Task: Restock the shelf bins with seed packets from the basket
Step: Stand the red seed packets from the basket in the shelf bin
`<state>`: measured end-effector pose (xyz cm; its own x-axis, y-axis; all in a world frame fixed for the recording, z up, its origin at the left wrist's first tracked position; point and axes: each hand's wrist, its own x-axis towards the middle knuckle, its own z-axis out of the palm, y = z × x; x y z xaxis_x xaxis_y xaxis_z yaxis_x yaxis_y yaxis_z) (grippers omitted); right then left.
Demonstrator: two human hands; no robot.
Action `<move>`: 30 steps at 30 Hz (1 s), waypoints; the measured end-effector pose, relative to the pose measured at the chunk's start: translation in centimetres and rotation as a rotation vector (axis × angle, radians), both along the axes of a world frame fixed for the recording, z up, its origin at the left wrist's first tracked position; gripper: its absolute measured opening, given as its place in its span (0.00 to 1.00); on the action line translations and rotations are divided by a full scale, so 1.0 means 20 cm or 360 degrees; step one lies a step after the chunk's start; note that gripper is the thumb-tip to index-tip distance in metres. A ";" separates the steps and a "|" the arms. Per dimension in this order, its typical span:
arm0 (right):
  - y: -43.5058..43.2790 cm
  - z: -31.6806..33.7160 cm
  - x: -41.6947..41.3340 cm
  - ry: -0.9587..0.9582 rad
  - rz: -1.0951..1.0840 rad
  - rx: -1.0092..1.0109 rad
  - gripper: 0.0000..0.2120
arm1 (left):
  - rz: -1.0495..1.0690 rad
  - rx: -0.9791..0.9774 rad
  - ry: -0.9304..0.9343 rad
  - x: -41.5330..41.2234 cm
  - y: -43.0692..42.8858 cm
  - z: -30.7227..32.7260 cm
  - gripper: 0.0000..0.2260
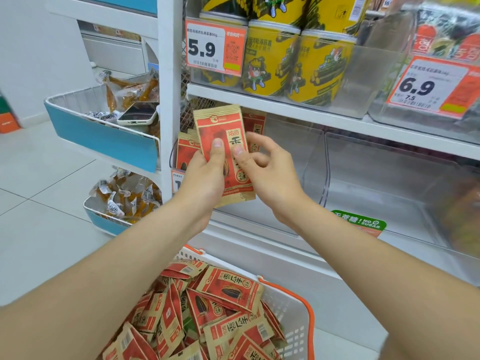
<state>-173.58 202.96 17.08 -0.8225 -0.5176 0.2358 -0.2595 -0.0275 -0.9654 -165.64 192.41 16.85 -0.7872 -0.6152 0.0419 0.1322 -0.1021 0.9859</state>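
Red-and-gold foil seed packet [223, 128] stands upright between both hands, in front of the lower white shelf [337, 120]. It is raised just before the clear plastic shelf bin [313, 162] at that shelf's left end. The left hand [205, 178] grips the packet's lower left part, with the thumb pressed flat on the printed face and the fingers hidden behind. The right hand [270, 170] pinches the packet's right edge, thumb tip on the face and the other fingers curled at the back.

Behind the held packet, more matching stocked packets [255, 126] stand upright in the same bin, some showing at the left beside the left thumb. Below the forearms sits a white plastic basket [293, 307] with orange handles, heaped with loose packets [228, 289] of the same kind lying at all angles.

On the shelf above stand yellow printed canisters [267, 58], with an orange-and-white price tag [213, 46] reading 5.9 to their left. Further left, a white wire rack tray [104, 139] with a blue front carries a white-cased phone [137, 113] lying among clear-wrapped snacks.
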 end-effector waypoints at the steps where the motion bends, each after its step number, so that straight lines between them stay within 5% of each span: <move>1: 0.00 0.00 -0.01 0.0130 0.0075 0.0014 0.15 | -0.0027 -0.0184 -0.0037 -0.01 -0.02 0.00 0.17; 7: 0.07 0.02 -0.12 0.1137 -0.0463 0.0198 0.11 | 0.0208 -0.1429 -0.0424 -0.07 -0.14 -0.07 0.31; 13: 0.02 -0.13 -0.31 0.0876 -0.0537 0.0905 0.10 | 0.0174 -0.2631 -0.0708 -0.07 -0.23 -0.16 0.27; 17: -0.10 -0.16 -0.45 0.0725 -0.0679 0.1265 0.14 | -0.0002 -0.2825 -0.0912 -0.09 -0.28 -0.19 0.30; 25: -0.29 -0.13 -0.67 0.0297 -0.0760 0.0922 0.11 | -0.0025 -0.2961 -0.0958 -0.12 -0.32 -0.18 0.34; 30: -0.36 -0.11 -0.72 0.0051 -0.0811 0.0756 0.18 | -0.0007 -0.2973 -0.0895 -0.12 -0.34 -0.19 0.36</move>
